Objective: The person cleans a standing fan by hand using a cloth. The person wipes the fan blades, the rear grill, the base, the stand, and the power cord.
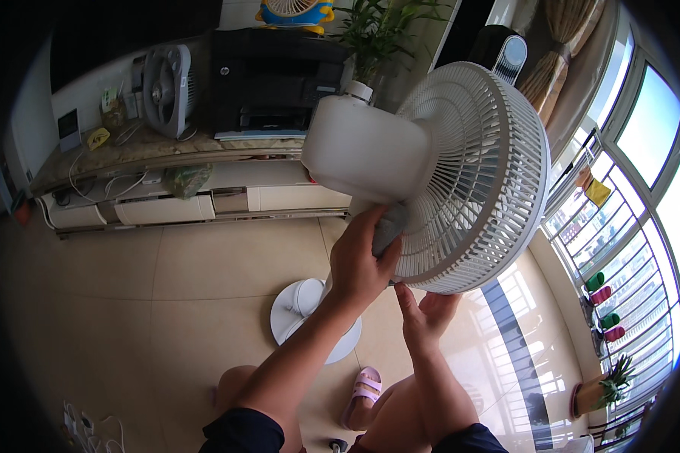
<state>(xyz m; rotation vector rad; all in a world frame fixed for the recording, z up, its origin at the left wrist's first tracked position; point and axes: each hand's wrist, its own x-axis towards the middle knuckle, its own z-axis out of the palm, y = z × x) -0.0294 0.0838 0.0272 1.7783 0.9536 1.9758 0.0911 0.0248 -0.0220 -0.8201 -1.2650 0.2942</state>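
Note:
A white pedestal fan (368,147) stands in front of me, its slatted grille facing right and its motor housing to the left. My left hand (362,255) grips a grey cloth (390,226) and presses it near the back of the grille, just below the housing. My right hand (428,311) is under the grille's lower rim, thumb up against the edge; its other fingers are partly hidden. The fan's round white base (294,300) rests on the floor below, partly covered by my left forearm.
A low cabinet (181,209) bears a black printer (277,79), a grey box fan (170,90) and a plastic bag (187,180). Leafy stems (374,34) rise behind the fan. Barred windows are at right, with a potted plant (595,393). Cables (88,424) lie at lower left.

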